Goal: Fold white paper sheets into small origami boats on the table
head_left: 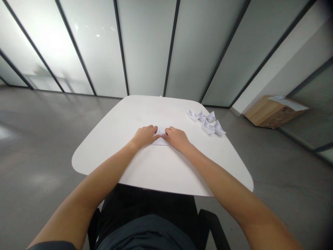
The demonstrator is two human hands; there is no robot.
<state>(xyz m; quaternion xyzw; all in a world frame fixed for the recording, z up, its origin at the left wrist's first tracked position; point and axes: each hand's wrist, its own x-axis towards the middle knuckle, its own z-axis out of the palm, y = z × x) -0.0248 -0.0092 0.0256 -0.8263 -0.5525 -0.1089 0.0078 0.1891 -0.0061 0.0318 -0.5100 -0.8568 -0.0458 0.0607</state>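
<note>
A small folded white paper (161,136) lies near the middle of the white table (125,121). My left hand (145,135) presses on its left side with curled fingers. My right hand (177,137) presses on its right side, fingers bent down onto the sheet. Most of the paper is hidden under both hands. Several finished white paper boats (208,122) sit grouped at the table's right edge, apart from my hands.
A wooden cabinet (270,113) with papers on top stands on the floor at the right. Frosted glass panels (145,45) with dark frames run behind the table. Grey floor surrounds it. My dark chair (213,225) shows below.
</note>
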